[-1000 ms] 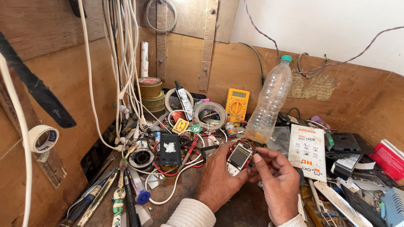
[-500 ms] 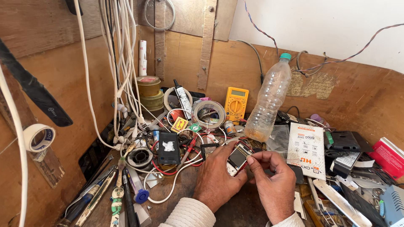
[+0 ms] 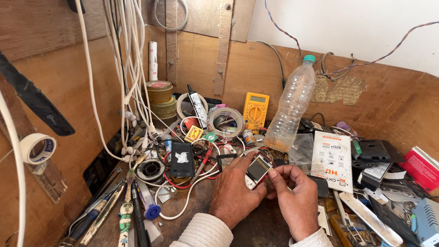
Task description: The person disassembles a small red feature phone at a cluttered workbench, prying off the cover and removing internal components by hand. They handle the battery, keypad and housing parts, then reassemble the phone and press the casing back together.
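A clear plastic bottle (image 3: 291, 111) with a green cap stood against the wooden back wall, just beside a yellow multimeter (image 3: 255, 110) and a roll of clear tape (image 3: 225, 122). White cables (image 3: 130, 68) hung down on the left over stacked round tins (image 3: 161, 98), a black box (image 3: 182, 158) and a tangle of red and white wires on the table (image 3: 201, 201). A white printed packet (image 3: 332, 161) lay to the right, near a red box (image 3: 423, 167), and a roll of white tape (image 3: 37, 148) hung on the left wall.
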Demonstrator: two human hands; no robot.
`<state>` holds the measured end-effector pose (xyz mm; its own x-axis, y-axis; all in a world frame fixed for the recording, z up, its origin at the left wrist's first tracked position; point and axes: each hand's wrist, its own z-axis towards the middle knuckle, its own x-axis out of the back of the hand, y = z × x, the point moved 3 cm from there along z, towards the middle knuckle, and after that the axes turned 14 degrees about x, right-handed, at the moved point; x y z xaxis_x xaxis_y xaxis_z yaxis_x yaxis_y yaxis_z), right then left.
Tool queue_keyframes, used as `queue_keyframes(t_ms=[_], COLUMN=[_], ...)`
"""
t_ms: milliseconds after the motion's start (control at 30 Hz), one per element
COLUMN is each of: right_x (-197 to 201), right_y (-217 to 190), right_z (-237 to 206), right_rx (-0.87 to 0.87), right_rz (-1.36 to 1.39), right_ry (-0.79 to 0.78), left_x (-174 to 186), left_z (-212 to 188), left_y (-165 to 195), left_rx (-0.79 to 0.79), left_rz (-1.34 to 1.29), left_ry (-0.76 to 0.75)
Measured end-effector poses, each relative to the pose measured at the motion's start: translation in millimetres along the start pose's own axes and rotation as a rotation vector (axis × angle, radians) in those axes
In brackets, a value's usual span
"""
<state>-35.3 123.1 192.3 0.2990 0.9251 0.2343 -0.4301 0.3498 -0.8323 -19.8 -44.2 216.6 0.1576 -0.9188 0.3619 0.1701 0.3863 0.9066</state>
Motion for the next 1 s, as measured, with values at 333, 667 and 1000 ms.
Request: queue_keyframes(t_ms=[333,667,1000], right_x=[2,-3,0], right_y=[1,-11,13], right_z=[0,-3,1], right_rx=[0.013,0.051,-0.027], right_rz=[0.034,-0.105,-0.062], right_ry=[0.056,0.039,0.026], left_x=[0,1,-2], left_z=[0,-1,0], left_y=[-1,-3,-4], left_rx=[0.024,-0.017,-0.017], left_rz=[-0.015,0.036,0.057], left_ry=[-0.017,0.004,-0.011])
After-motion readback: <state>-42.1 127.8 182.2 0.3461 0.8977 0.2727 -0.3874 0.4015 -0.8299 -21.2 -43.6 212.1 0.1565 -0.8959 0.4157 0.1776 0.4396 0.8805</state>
